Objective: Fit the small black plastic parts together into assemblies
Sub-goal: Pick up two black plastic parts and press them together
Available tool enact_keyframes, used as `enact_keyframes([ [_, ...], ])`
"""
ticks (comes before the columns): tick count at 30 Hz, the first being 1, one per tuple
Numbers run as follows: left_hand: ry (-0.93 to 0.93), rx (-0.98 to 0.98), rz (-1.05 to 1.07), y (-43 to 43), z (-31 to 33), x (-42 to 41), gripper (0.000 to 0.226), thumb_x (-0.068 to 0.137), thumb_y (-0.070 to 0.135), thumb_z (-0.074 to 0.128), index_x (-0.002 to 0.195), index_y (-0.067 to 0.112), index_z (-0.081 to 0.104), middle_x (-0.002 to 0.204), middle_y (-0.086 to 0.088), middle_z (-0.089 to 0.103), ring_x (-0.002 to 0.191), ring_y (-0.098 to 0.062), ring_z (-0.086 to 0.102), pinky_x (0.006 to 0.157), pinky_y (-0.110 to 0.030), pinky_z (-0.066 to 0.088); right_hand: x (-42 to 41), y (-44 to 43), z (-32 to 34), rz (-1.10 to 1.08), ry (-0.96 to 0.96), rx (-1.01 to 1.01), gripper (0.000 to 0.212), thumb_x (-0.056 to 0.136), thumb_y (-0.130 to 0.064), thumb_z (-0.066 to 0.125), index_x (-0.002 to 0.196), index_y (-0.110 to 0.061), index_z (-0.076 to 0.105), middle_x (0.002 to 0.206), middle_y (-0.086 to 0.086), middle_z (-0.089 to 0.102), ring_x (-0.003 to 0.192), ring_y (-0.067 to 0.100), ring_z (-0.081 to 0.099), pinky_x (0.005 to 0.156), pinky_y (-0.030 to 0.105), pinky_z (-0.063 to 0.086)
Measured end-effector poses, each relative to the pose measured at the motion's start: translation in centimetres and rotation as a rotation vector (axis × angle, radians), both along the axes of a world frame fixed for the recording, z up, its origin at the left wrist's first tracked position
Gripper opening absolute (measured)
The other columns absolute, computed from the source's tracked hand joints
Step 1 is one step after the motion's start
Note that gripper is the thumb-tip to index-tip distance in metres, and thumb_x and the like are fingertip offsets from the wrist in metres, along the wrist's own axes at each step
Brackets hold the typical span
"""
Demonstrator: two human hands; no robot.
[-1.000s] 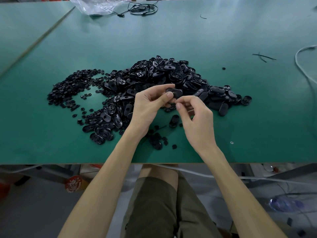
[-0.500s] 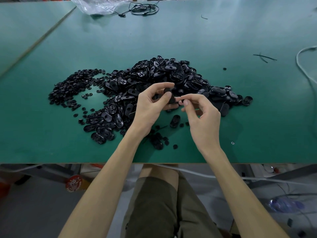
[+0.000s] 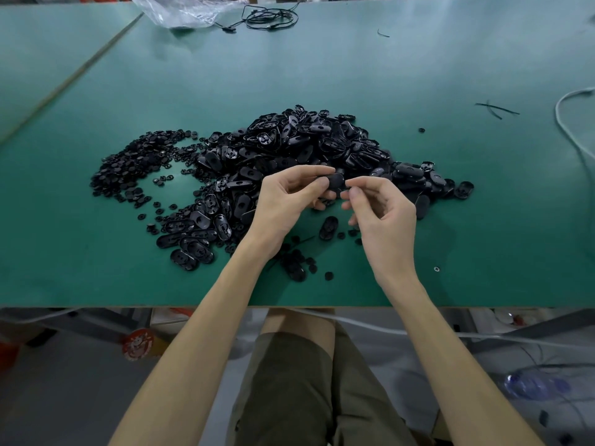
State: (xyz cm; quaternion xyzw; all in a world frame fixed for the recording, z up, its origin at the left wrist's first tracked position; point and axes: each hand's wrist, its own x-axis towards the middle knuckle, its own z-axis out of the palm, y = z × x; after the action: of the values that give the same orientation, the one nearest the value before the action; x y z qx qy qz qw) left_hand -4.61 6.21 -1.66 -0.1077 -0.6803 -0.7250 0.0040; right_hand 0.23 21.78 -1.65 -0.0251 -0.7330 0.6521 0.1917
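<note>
Black part [image 3: 335, 182] in left hand [image 3: 283, 204] meets right hand [image 3: 383, 214] at heap [image 3: 289, 146] edge.

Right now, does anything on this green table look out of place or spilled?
Nothing damaged. A few strays lie apart from the black parts pile: one small black part to its right, a pale ring near the front edge, thin black strips far right.
</note>
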Motion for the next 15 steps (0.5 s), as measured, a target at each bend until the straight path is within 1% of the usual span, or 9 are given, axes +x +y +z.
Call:
enact_keyframes([
  [4, -0.036, -0.009, -0.014, 0.04, -0.31, -0.15, 0.024, 0.099, 0.000, 0.065, 0.122, 0.002, 0.074, 0.098, -0.017, 0.079, 0.089, -0.018, 0.075, 0.082, -0.027, 0.059, -0.09, 0.02, -0.01, 0.003, -0.004, -0.048, 0.010, 0.099, -0.010, 0.067, 0.105, -0.014, 0.075, 0.090, -0.002, 0.078, 0.087, 0.013, 0.075, 0.070, 0.026, 0.059],
  [6, -0.043, -0.009, -0.004, 0.04, -0.34, -0.20, 0.026, 0.100, -0.002, 0.062, 0.123, 0.002, 0.073, 0.099, -0.018, 0.078, 0.089, -0.019, 0.075, 0.083, -0.027, 0.060, -0.05, 0.05, -0.06, 0.002, -0.008, -0.033, 0.009, 0.099, -0.012, 0.069, 0.105, -0.014, 0.075, 0.089, -0.001, 0.078, 0.087, 0.014, 0.075, 0.071, 0.028, 0.060],
  [9, -0.045, -0.022, -0.012, 0.05, -0.31, -0.24, 0.027, 0.101, -0.003, 0.060, 0.123, 0.002, 0.073, 0.099, -0.018, 0.078, 0.090, -0.021, 0.076, 0.085, -0.029, 0.061, -0.05, 0.14, -0.10, -0.008, -0.013, 0.006, 0.011, 0.098, -0.010, 0.071, 0.107, -0.013, 0.072, 0.091, -0.001, 0.076, 0.087, 0.014, 0.074, 0.072, 0.033, 0.061],
  [11, -0.037, -0.033, -0.030, 0.05, -0.31, -0.23, 0.026, 0.100, -0.003, 0.061, 0.122, 0.002, 0.074, 0.097, -0.016, 0.078, 0.090, -0.021, 0.076, 0.083, -0.029, 0.061, -0.01, 0.10, -0.01, -0.017, -0.019, 0.020, 0.016, 0.096, -0.010, 0.073, 0.111, -0.013, 0.068, 0.094, 0.001, 0.076, 0.090, 0.015, 0.074, 0.080, 0.041, 0.062],
  [13, -0.022, -0.050, -0.037, 0.07, -0.33, -0.18, 0.024, 0.099, -0.002, 0.064, 0.120, 0.003, 0.075, 0.094, -0.014, 0.078, 0.089, -0.021, 0.076, 0.080, -0.027, 0.060, 0.02, 0.04, 0.05, -0.024, -0.020, 0.050, 0.012, 0.095, -0.011, 0.074, 0.106, -0.013, 0.069, 0.093, 0.000, 0.076, 0.090, 0.016, 0.075, 0.085, 0.047, 0.061],
  [15, -0.010, -0.053, -0.028, 0.06, -0.34, -0.15, 0.022, 0.097, 0.000, 0.068, 0.117, 0.003, 0.076, 0.093, -0.013, 0.079, 0.089, -0.021, 0.076, 0.078, -0.026, 0.059, 0.09, 0.01, 0.06, -0.032, -0.026, 0.086, 0.007, 0.095, -0.011, 0.074, 0.101, -0.015, 0.073, 0.090, -0.005, 0.076, 0.088, 0.014, 0.074, 0.086, 0.047, 0.061],
])
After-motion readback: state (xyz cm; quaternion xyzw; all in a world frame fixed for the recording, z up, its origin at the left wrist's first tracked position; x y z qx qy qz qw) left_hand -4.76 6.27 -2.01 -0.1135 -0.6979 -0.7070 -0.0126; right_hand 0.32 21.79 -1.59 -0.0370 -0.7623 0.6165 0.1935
